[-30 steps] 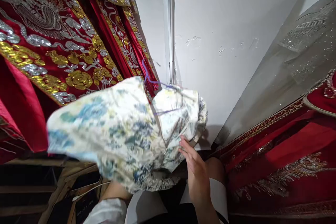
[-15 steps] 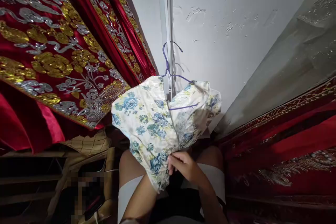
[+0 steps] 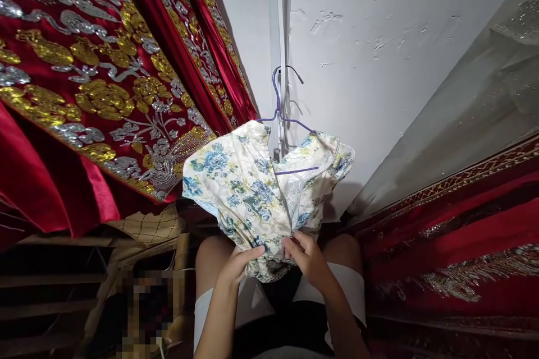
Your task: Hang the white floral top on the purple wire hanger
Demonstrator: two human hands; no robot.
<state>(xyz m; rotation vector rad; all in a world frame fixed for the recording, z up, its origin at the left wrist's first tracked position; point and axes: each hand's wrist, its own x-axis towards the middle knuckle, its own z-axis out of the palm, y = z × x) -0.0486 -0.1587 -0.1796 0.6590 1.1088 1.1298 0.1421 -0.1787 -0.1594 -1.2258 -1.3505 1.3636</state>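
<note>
A cream blouse with blue and yellow flowers hangs on a purple wire hanger in front of me. Its front is parted in a V at the neck, and the hanger's bar shows inside. My left hand grips the lower left part of the blouse, thumb on top and fingers hidden underneath. With bent fingers, my right hand pinches the front edge at the bottom of the V. Below the hands the hem is bunched up above my lap.
Red cloth with gold and silver sequins hangs at the left. A bamboo chair stands below it. White wall lies behind the hanger. Red fabric with beaded fringe and a pale sheer cloth are at the right.
My left hand has come out from under the blouse and now grips its lower left outside. My right hand has shifted slightly right and up along the front edge. The view has shifted a little.
</note>
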